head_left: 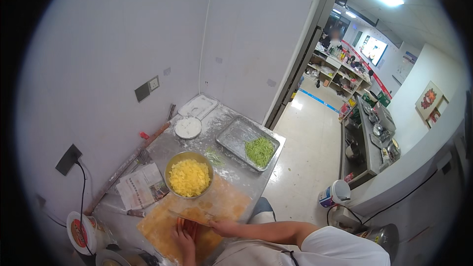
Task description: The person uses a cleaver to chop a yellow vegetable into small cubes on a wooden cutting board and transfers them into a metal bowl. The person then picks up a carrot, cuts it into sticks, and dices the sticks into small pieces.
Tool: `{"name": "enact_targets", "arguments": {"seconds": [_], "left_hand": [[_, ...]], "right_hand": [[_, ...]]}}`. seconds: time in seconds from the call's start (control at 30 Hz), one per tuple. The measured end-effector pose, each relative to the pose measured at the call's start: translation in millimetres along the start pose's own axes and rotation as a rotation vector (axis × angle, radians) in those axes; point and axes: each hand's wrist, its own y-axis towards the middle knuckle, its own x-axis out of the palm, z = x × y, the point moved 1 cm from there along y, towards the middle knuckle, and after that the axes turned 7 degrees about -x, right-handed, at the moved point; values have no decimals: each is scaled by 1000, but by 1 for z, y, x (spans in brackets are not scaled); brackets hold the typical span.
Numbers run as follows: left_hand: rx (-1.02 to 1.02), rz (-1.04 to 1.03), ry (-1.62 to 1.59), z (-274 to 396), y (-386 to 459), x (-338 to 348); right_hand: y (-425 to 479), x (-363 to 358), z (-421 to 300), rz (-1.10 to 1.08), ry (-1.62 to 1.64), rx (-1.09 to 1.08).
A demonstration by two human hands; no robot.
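My right hand [223, 228] grips a knife [190, 218], its blade running leftward over a floury orange-brown cutting board [162, 225]. Under the fingers of my left hand [182, 237] lies some orange-red food [191, 228], pressed to the board close to the blade; its kind is unclear. A metal bowl [167, 177] heaped with yellow food pieces [189, 178] stands at the board's far edge. Green vegetable shreds [259, 151] sit at the right end of a metal tray [231, 135], farther off.
A bowl of white powder [188, 127] and a floury white tray [198, 105] stand by the wall. Newspaper [138, 188] lies left of the bowl, near a wooden-handled tool [136, 213]. A tub [79, 232] and a black cable [84, 184] are at left. A white bucket [338, 192] stands right.
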Motion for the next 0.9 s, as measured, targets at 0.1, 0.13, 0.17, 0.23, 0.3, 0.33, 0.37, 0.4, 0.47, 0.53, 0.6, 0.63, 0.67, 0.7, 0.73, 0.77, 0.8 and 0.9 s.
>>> {"name": "enact_targets", "arguments": {"seconds": [0.1, 0.13, 0.17, 0.23, 0.3, 0.33, 0.37, 0.4, 0.47, 0.53, 0.6, 0.63, 0.67, 0.7, 0.73, 0.77, 0.8, 0.9], "left_hand": [[13, 7, 25, -2, 0, 1], [7, 4, 39, -4, -1, 1], [27, 25, 59, -4, -2, 2], [65, 75, 100, -3, -3, 4], [71, 76, 56, -2, -4, 3], [76, 74, 32, -1, -4, 4], [29, 84, 0, -1, -3, 4], [-20, 98, -28, -4, -3, 3], [-63, 113, -18, -10, -6, 1], [-48, 111, 52, -11, -8, -1], [-66, 80, 36, -5, -9, -7], [-76, 64, 29, -1, -10, -10], [-59, 74, 39, -3, -10, -9], [-41, 89, 49, -5, -10, -9], [-22, 103, 60, -8, -10, -8], [-11, 121, 77, -10, -11, -7], [2, 135, 92, -11, -11, -4], [19, 153, 117, -14, -13, 1]], "right_hand": [[-1, 4, 0, 4, -6, 7], [-1, 4, -2, -5, -6, 12], [-2, 3, -3, 11, 0, 11], [-4, -1, -6, 43, 9, -1], [-4, 2, -5, 62, 7, -19], [-5, 2, -4, 73, 5, -25], [-6, 3, -1, 60, 6, -10], [-6, -1, -2, 47, 10, -1], [-4, -1, -2, 42, 6, 0], [-5, 3, 1, 61, -12, -10], [-8, 6, 3, 66, 4, -24], [-9, 6, 3, 67, 14, -31], [-9, 7, 2, 49, 18, -16], [-8, 4, -2, 31, 21, -6], [-7, 2, -5, 14, 24, 5], [-5, 5, -3, 17, 29, -5], [-3, 7, 0, 21, 33, -9], [-4, 8, 3, 16, 45, -7]]}}
